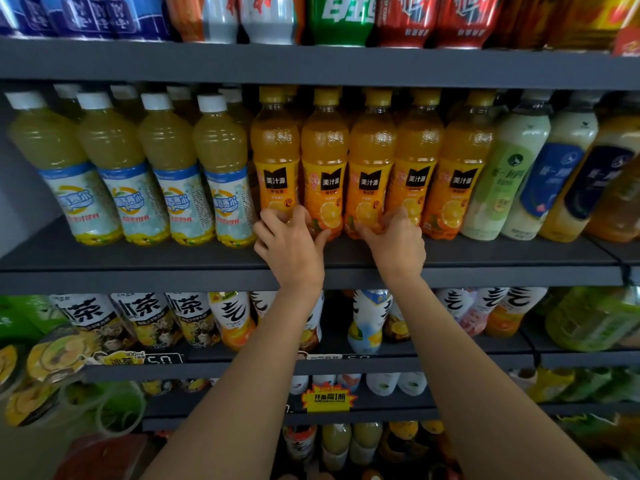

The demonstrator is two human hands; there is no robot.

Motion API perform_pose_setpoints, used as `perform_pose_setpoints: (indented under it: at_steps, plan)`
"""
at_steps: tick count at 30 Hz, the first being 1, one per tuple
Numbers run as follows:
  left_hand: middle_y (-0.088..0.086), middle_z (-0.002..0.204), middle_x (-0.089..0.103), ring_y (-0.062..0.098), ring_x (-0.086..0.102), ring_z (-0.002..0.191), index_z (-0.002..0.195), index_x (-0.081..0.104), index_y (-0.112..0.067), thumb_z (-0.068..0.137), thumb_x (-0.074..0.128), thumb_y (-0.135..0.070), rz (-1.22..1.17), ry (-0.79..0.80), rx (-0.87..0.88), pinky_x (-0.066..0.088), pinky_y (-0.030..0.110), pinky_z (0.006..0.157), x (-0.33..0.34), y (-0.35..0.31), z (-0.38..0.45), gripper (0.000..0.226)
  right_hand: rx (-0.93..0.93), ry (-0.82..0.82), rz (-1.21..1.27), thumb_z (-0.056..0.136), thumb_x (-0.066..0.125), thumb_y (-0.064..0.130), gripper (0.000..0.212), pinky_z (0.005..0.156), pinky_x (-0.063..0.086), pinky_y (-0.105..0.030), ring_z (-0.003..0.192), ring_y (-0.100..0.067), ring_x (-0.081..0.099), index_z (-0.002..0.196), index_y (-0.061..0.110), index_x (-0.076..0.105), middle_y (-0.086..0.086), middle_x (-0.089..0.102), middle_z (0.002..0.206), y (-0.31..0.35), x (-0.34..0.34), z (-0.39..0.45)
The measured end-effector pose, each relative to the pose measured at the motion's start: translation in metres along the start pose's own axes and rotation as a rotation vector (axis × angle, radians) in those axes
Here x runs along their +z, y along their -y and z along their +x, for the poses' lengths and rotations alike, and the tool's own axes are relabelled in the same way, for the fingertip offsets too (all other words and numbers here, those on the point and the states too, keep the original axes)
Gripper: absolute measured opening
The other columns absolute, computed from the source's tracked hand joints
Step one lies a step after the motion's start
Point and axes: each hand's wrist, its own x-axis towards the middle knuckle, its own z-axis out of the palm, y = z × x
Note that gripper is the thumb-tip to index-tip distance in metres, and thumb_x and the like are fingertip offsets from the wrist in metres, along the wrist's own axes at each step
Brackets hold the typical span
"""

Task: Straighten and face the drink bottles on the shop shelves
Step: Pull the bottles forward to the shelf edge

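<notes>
orange bottles (372,161): 5 in the front row, mid shelf, centre; upright, touching side by side, black labels facing out; more caps show behind them.
left hand (291,245): grip curled round the base of the 2nd orange bottle from the left, thumb at its right side, fingertips reaching toward the 1st.
right hand (398,242): grip curled on the base of the 3rd, fingers spreading to the foot of the 4th.
shelf (138,261): bare strip of deck in front of the bottle bases, wider at the left; front lip just under both wrists.
headroom: orange caps sit close under the shelf above.
yellow bottles (166,168): 4 in front, white caps, just left of the orange row, leaning a little left; a second row behind.
pale bottles (509,168): at least 3 to the right, first one touching the 5th orange, all tilted.
cans (339,19): row on the top shelf, blue, silver, green, red.
lower shelves: mixed tea and juice bottles, count unclear.
</notes>
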Motion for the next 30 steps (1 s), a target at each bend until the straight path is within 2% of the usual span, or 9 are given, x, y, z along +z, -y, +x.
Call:
perform_pose_setpoints:
  at_steps: [4, 7, 10, 14, 18, 19, 22, 27, 30]
  plan:
    - [0.014, 0.115, 0.044, 0.032, 0.041, 0.108, 0.100, 0.057, -0.016, 0.083, 0.067, -0.028, -0.074, -0.063, 0.077, 0.035, 0.043, 0.087, -0.003, 0.003, -0.013, 0.023, -0.104, -0.151, 0.135, 0.090, 0.058, 0.041, 0.032, 0.070, 0.051, -0.040, 0.078, -0.027, 0.063, 0.091, 0.009, 0.060, -0.008, 0.068, 0.083, -0.024, -0.017, -0.009]
    - [0.015, 0.099, 0.052, 0.030, 0.050, 0.091, 0.093, 0.062, -0.008, 0.082, 0.062, -0.009, -0.209, -0.162, 0.378, 0.041, 0.038, 0.076, 0.003, 0.016, -0.055, 0.010, -0.097, -0.369, 0.235, 0.094, 0.053, 0.030, 0.030, 0.054, 0.036, -0.029, 0.055, -0.018, 0.054, 0.073, 0.009, 0.056, -0.001, 0.059, 0.062, -0.062, -0.024, -0.038]
    - [0.014, 0.092, 0.055, 0.029, 0.055, 0.084, 0.088, 0.064, -0.006, 0.079, 0.062, 0.000, -0.220, -0.005, 0.520, 0.048, 0.040, 0.070, 0.018, 0.036, -0.101, 0.011, -0.029, -0.191, 0.151, 0.094, 0.051, 0.028, 0.033, 0.051, 0.031, -0.029, 0.046, -0.014, 0.045, 0.067, 0.010, 0.052, 0.005, 0.049, 0.051, -0.099, -0.011, -0.069]
    - [0.016, 0.094, 0.056, 0.034, 0.056, 0.090, 0.092, 0.064, -0.003, 0.075, 0.068, 0.000, -0.152, 0.173, 0.391, 0.049, 0.044, 0.075, 0.038, 0.063, -0.124, 0.018, 0.010, 0.157, -0.030, 0.089, 0.058, 0.036, 0.032, 0.056, 0.038, -0.030, 0.073, -0.029, 0.061, 0.097, 0.005, 0.064, -0.006, 0.061, 0.068, -0.127, 0.026, -0.083]
    - [0.016, 0.120, 0.045, 0.033, 0.044, 0.113, 0.117, 0.049, -0.004, 0.085, 0.065, -0.029, -0.117, 0.362, -0.163, 0.042, 0.041, 0.088, 0.050, 0.091, -0.124, 0.044, 0.158, 0.328, -0.082, 0.081, 0.067, 0.045, 0.055, 0.067, 0.039, -0.034, 0.097, -0.035, 0.058, 0.112, 0.004, 0.049, -0.014, 0.063, 0.101, -0.135, 0.066, -0.081]
    - [0.016, 0.127, 0.042, 0.034, 0.044, 0.116, 0.124, 0.043, -0.002, 0.085, 0.065, -0.034, -0.105, 0.421, -0.221, 0.042, 0.041, 0.089, 0.054, 0.097, -0.122, 0.055, 0.198, 0.335, -0.068, 0.079, 0.069, 0.044, 0.057, 0.068, 0.038, -0.035, 0.100, -0.035, 0.058, 0.112, 0.004, 0.048, -0.014, 0.062, 0.106, -0.137, 0.074, -0.080]
    - [0.016, 0.137, 0.040, 0.032, 0.043, 0.123, 0.137, 0.030, -0.002, 0.085, 0.064, -0.040, -0.104, 0.528, -0.203, 0.041, 0.040, 0.094, 0.068, 0.107, -0.114, 0.073, 0.257, 0.283, -0.056, 0.076, 0.073, 0.042, 0.054, 0.067, 0.037, -0.033, 0.100, -0.034, 0.058, 0.107, 0.005, 0.048, -0.015, 0.062, 0.108, -0.139, 0.089, -0.078]
    - [0.014, 0.126, 0.055, 0.032, 0.051, 0.115, 0.131, 0.040, -0.006, 0.086, 0.065, -0.034, -0.131, 0.447, -0.247, 0.042, 0.040, 0.089, 0.085, 0.110, -0.103, 0.058, 0.207, 0.309, -0.073, 0.072, 0.075, 0.047, 0.058, 0.065, 0.043, -0.034, 0.095, -0.032, 0.060, 0.107, 0.006, 0.051, -0.013, 0.062, 0.105, -0.134, 0.103, -0.073]
    - [0.012, 0.123, 0.056, 0.031, 0.053, 0.114, 0.126, 0.044, -0.008, 0.085, 0.067, -0.032, -0.136, 0.419, -0.227, 0.042, 0.040, 0.090, 0.090, 0.111, -0.102, 0.053, 0.206, 0.322, -0.045, 0.074, 0.074, 0.047, 0.058, 0.072, 0.054, -0.044, 0.088, -0.034, 0.064, 0.106, 0.005, 0.050, -0.014, 0.064, 0.102, -0.127, 0.111, -0.074]
